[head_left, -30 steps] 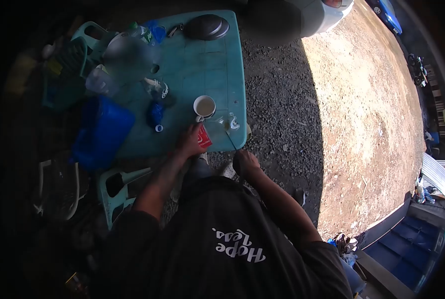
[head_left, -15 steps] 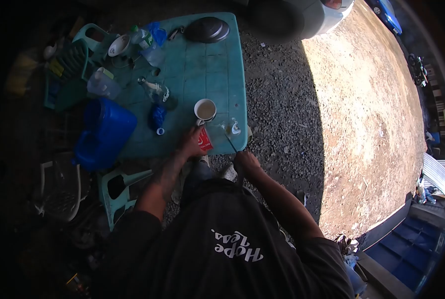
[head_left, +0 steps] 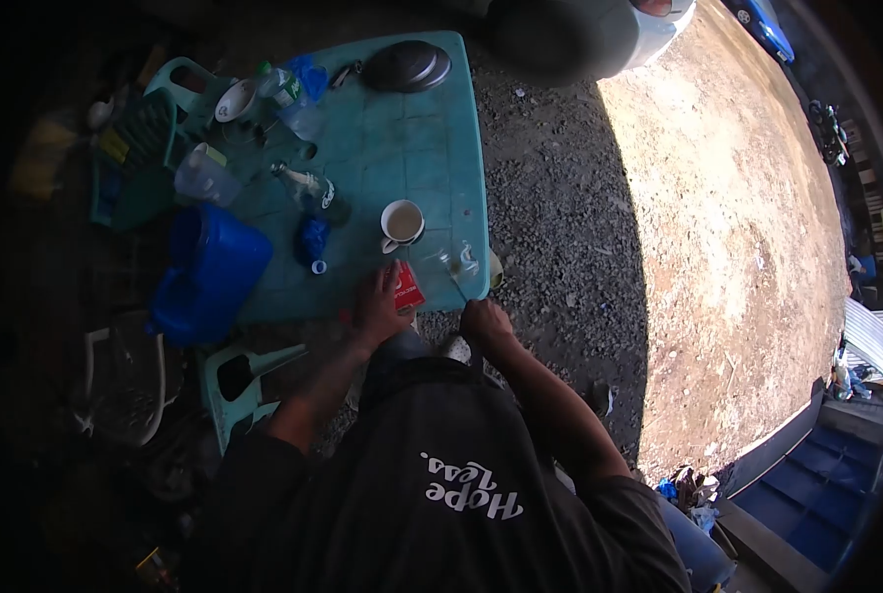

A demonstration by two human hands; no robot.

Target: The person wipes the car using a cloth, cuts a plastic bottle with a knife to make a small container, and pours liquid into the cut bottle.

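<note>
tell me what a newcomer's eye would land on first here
Probably the glaring sunlit ground on the right of the picture, against the shaded green table. Next might come the big blue container by the table's near left corner, and the upside-down white "Hope Less." lettering low in the middle. Nearer the centre, a red label stands out at the left hand.

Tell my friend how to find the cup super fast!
Look for the big green table, then the left hand by the red label at its near edge. Just beyond that hand stands a white cup with pale liquid inside. Its little handle, pointing toward the person, sets it apart from the white bowl farther back.
</note>
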